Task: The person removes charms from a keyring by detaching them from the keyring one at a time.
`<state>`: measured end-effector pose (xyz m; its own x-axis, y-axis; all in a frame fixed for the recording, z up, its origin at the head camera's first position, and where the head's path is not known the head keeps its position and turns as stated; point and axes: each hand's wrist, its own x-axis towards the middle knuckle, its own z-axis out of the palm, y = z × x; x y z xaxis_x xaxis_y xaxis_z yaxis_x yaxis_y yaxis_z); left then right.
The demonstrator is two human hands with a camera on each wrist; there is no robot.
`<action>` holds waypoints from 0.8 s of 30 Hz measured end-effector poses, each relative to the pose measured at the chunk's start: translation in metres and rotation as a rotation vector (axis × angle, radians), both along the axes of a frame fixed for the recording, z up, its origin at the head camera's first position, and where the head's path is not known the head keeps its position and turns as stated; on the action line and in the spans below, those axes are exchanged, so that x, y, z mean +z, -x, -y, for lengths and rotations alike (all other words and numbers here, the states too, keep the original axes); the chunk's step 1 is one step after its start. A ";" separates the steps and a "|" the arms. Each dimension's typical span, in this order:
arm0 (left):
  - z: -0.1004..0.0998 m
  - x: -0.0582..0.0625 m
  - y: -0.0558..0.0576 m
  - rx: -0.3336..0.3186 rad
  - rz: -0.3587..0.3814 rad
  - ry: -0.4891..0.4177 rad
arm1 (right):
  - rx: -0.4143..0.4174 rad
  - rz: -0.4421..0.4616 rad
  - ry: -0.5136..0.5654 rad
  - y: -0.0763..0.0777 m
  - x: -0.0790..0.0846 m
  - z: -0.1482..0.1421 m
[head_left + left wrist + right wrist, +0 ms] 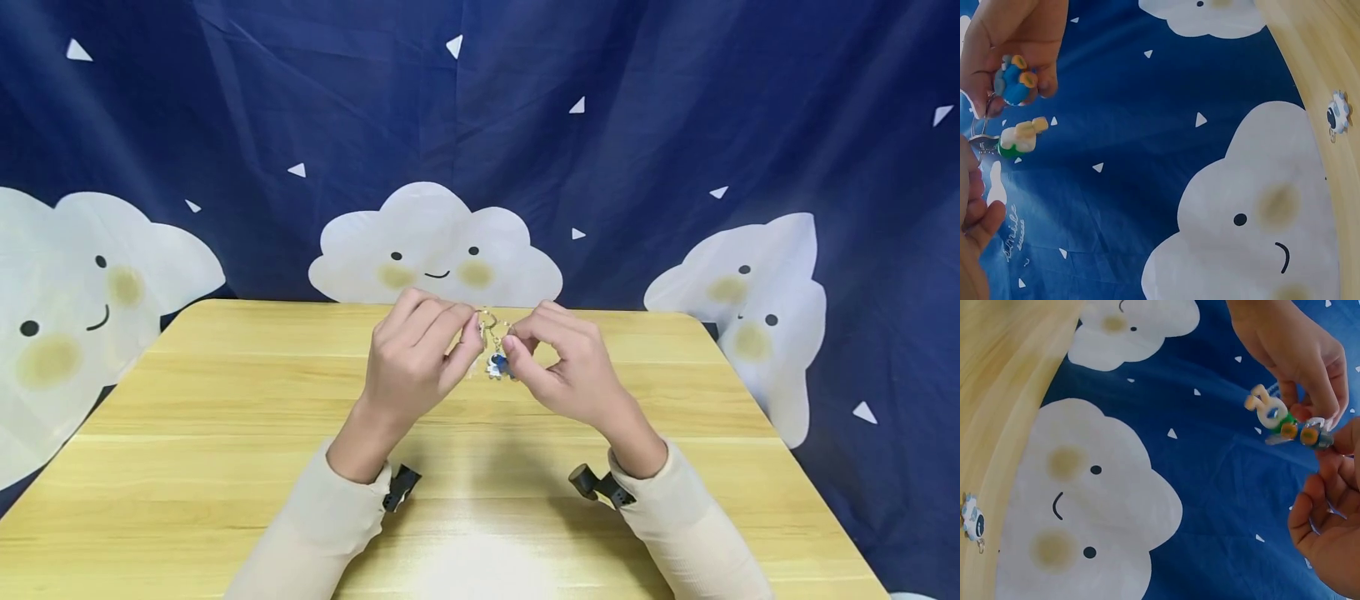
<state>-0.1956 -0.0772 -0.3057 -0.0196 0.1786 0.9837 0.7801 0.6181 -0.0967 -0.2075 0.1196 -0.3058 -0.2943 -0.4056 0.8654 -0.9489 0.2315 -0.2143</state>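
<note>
In the head view my left hand (420, 354) and right hand (566, 358) are raised over the table's far part, fingertips close together. A metal ring (492, 320) shows between them. My left thumb and fingers pinch the ring side, beside a keychain figure in white and green with cream legs (1017, 140). Thumb and finger of my right hand pinch a keychain with a blue figure with orange feet (1015, 90), which hangs beside that hand. The fingers partly hide where the metal parts meet.
A small white sheep-like charm (1338, 112) with a metal loop lies on the wooden table (225, 467). Behind the table hangs a dark blue cloth (510, 125) printed with smiling clouds. Both wrists wear black camera mounts (402, 487) over pale sleeves.
</note>
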 end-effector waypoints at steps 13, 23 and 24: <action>0.004 0.001 0.001 -0.126 0.232 0.047 | -0.016 -0.048 -0.071 0.000 0.001 -0.004; 0.004 0.002 0.000 -0.136 0.207 0.092 | -0.057 -0.080 -0.110 0.003 0.006 -0.010; 0.004 0.002 0.000 -0.135 0.201 0.088 | -0.055 -0.082 -0.111 0.003 0.006 -0.010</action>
<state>-0.1960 -0.0815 -0.3039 -0.1834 0.2773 0.9431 0.8640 0.5031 0.0201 -0.2103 0.1291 -0.3001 -0.2492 -0.4855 0.8380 -0.9474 0.3018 -0.1069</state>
